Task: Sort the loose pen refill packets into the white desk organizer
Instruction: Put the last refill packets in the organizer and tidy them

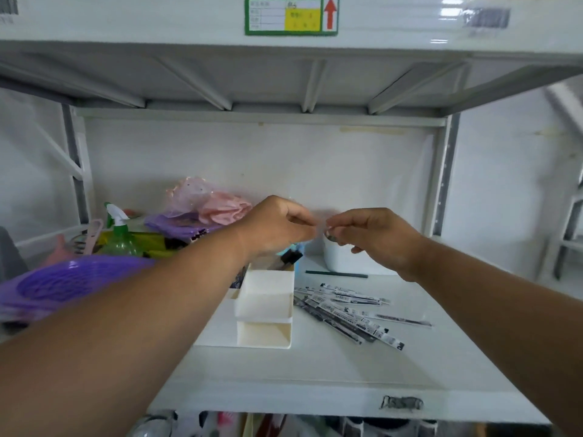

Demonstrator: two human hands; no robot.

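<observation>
You are raising both hands over the shelf [315,373], left hand [277,225] and right hand [372,238] pinching something small between their fingers, likely to ready it, while refill packets [347,313] are lying below beside the white organizer [265,313].

left hand [277,227] hides the white desk organizer's [263,305] rear compartments.

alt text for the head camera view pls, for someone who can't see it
Two hands, left hand and right hand, meet fingertip to fingertip above a white shelf, seemingly pinching something small between them. Below lie a white desk organizer and, to its right, loose pen refill packets. A purple basket and green spray bottle sit left.
</observation>
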